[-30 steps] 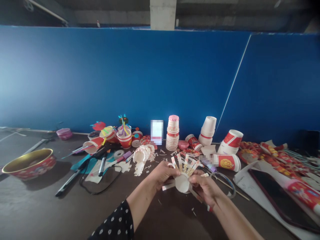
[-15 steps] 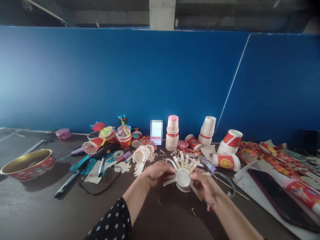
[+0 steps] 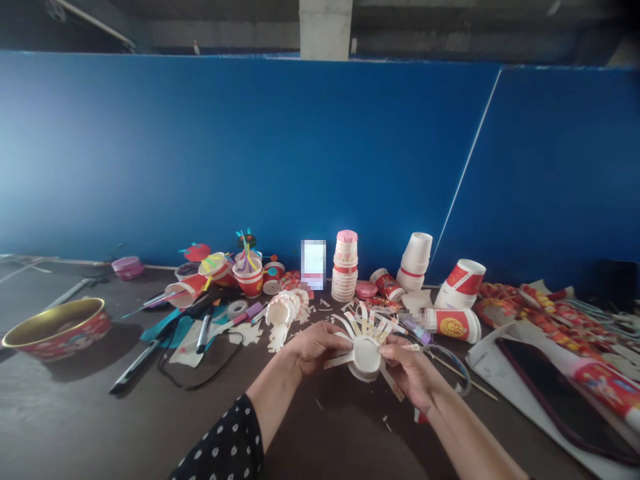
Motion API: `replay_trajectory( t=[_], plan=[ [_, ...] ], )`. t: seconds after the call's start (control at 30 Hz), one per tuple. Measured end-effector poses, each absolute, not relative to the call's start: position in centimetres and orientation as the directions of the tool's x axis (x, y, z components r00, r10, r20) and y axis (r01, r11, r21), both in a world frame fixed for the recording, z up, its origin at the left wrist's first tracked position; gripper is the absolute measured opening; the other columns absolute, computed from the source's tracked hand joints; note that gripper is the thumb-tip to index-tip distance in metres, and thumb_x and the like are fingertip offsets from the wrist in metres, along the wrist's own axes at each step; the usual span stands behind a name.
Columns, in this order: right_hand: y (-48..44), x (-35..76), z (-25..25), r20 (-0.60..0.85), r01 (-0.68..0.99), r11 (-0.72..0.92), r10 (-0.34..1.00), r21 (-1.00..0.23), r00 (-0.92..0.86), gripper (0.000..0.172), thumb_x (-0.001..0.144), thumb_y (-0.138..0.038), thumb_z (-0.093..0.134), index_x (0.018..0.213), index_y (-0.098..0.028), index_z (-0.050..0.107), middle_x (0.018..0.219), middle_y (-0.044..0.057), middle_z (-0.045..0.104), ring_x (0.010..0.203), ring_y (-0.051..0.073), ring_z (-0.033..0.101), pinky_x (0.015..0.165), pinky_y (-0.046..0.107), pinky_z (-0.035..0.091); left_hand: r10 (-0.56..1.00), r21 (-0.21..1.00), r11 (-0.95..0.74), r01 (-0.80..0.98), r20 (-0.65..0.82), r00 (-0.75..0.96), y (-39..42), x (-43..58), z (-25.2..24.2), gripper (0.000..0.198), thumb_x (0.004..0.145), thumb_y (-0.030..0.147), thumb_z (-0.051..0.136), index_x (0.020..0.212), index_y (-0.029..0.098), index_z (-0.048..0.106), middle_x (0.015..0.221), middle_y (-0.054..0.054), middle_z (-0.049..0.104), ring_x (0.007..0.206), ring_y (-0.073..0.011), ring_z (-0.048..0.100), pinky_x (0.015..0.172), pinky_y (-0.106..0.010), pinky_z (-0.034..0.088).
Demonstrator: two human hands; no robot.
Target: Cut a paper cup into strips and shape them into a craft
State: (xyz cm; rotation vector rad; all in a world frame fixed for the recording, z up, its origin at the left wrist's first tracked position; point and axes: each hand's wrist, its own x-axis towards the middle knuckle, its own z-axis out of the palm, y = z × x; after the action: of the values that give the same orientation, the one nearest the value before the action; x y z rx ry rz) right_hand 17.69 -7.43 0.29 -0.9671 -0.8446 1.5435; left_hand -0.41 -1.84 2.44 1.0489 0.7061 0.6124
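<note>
Two hands, the left hand [image 3: 315, 348] and the right hand [image 3: 406, 373], pinch a cut paper cup [image 3: 366, 357]. Past the right hand, a red cup [image 3: 454, 325] has print too small to read.

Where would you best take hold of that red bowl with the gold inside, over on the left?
Grip the rim of the red bowl from above at its near side, thumb inside: it stands upright and open, and the raised, thin rim gives an easy edge.
</note>
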Motion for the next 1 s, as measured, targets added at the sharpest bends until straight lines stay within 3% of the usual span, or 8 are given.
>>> replay_trajectory(
  t=[0.13, 0.33, 0.53, 0.77, 1.0],
  plan=[
    [-7.4, 17.6, 0.2, -0.119, -0.397, -0.151, 0.988, -0.905, -0.103, 0.015, 0.058, -0.024, 0.070, 0.066, -0.016, 0.059, 0.057, -0.002, 0.059, 0.052, 0.010, 0.050, 0.054, 0.022, 0.040, 0.769, 0.933, 0.349, -0.086, -0.233, 0.595, -1.9, -0.5, 2.5, 0.021, 0.048, 0.022, 0.073, 0.050, 0.011, 0.056, 0.042, 0.004, 0.047, 0.042, -0.0069, 0.041, 0.043, -0.019, 0.026],
    [-7.7, 17.3, 0.8, -0.147, -0.394, -0.162, 0.987, -0.905, -0.068, 0.016, 0.054, -0.024, 0.070, 0.063, -0.017, 0.059, 0.054, -0.002, 0.058, 0.049, 0.011, 0.050, 0.052, 0.023, 0.041, 0.820, 0.955, 0.294, -0.046, -0.227, 0.525, -2.2, 0.1, 2.4, 0.015, 0.052, 0.019, 0.065, 0.048, 0.013, 0.052, 0.041, 0.005, 0.045, 0.041, -0.0067, 0.037, 0.042, -0.019, 0.024],
    [-7.9, 17.0, 1.2, -0.136, -0.325, -0.148, 0.989, -0.934, -0.057, 0.014, 0.059, -0.026, 0.066, 0.066, -0.017, 0.059, 0.052, -0.002, 0.058, 0.047, 0.011, 0.050, 0.051, 0.024, 0.041, 0.889, 0.993, 0.108, 0.043, -0.116, 0.442, -2.5, 0.7, 2.3, 0.005, 0.050, 0.014, 0.058, 0.047, 0.013, 0.054, 0.044, 0.004, 0.047, 0.045, -0.0082, 0.039, 0.045, -0.020, 0.025],
    [-7.8, 17.2, 1.1, -0.157, -0.364, -0.162, 0.987, -0.917, -0.044, 0.015, 0.057, -0.026, 0.067, 0.065, -0.017, 0.057, 0.052, -0.003, 0.058, 0.047, 0.012, 0.051, 0.051, 0.025, 0.042, 0.809, 0.961, 0.275, -0.027, -0.216, 0.546, -2.0, -0.1, 2.4, 0.018, 0.050, 0.024, 0.065, 0.048, 0.013, 0.051, 0.040, 0.006, 0.040, 0.039, -0.0048, 0.031, 0.041, -0.020, 0.018],
    [-7.6, 17.2, 0.9, -0.159, -0.398, -0.152, 0.987, -0.905, -0.014, 0.015, 0.054, -0.023, 0.068, 0.061, -0.018, 0.056, 0.049, -0.004, 0.055, 0.046, 0.010, 0.049, 0.049, 0.022, 0.040, 0.803, 0.937, 0.342, -0.070, -0.253, 0.539, -2.2, 0.1, 3.0, 0.018, 0.047, 0.023, 0.067, 0.047, 0.013, 0.051, 0.042, 0.004, 0.047, 0.040, -0.0061, 0.039, 0.040, -0.019, 0.024]
  ],
)
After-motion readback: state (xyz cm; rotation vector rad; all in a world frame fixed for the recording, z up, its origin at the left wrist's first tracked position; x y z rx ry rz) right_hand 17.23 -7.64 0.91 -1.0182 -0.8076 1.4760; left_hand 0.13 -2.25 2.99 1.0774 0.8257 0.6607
